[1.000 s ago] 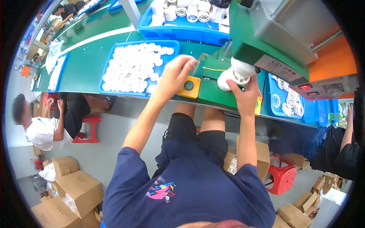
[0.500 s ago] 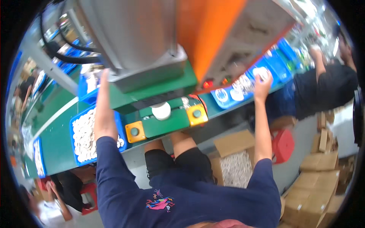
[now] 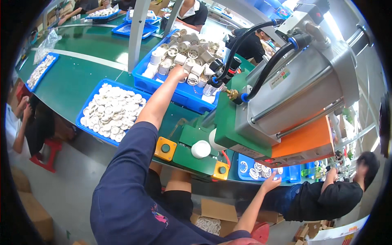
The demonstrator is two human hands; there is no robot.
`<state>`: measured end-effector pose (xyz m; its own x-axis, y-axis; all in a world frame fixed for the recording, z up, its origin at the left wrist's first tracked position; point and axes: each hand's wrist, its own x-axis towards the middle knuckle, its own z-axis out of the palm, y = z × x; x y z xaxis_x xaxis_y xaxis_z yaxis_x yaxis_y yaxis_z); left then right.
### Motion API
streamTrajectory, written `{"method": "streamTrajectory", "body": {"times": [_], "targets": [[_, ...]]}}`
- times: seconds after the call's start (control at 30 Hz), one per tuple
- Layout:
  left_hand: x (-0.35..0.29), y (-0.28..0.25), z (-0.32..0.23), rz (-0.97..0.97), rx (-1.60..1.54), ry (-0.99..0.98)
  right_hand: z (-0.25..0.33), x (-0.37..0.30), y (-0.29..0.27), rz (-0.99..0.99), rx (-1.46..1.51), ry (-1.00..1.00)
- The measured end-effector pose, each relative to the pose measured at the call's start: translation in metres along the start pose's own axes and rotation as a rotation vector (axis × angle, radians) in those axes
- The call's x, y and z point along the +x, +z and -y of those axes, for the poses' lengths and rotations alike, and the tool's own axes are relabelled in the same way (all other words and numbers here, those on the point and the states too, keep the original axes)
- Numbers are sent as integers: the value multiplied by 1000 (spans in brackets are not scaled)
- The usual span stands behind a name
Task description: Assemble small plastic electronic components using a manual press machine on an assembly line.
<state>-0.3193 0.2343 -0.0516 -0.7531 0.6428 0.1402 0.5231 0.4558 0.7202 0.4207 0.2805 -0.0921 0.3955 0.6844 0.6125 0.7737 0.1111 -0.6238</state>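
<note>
Left hand at white cylinders in blue bin, right hand near blue tray.

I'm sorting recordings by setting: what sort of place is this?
Probably a factory assembly workshop: a silver-and-green metal press stands at a long green worktable, near a deep blue plastic bin of white cylindrical parts and a shallow blue plastic tray heaped with round white pieces.

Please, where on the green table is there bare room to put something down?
The table looks bare between the narrow tray and the disc tray, back to the white line. It is crowded in the bin, full of white parts with the left hand at them, and at the press with two button boxes.
</note>
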Motion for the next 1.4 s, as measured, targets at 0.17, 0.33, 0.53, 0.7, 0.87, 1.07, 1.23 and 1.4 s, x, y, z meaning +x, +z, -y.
{"method": "streamTrajectory", "body": {"times": [0.17,0.33,0.53,0.7,0.87,1.07,1.23,1.4], "targets": [[-37,-21,-12,119,31,185,39,-87,-49,-30,165,52],[-93,-62,-7,-144,-72,477,56,-141,-89,17,221,91],[-200,-116,-29,-51,-456,471,113,-154,-109,12,320,-56],[-303,-118,-55,25,-636,492,206,-191,-111,226,522,-262],[-355,-67,-76,29,-836,544,277,-212,-93,632,814,-260],[-387,-33,-88,-170,-493,647,336,-196,-74,941,748,-389],[-405,-31,-83,-189,-502,520,339,-203,-68,949,650,-450],[-393,-56,-72,197,-650,464,318,-201,-57,813,728,-437]]}}
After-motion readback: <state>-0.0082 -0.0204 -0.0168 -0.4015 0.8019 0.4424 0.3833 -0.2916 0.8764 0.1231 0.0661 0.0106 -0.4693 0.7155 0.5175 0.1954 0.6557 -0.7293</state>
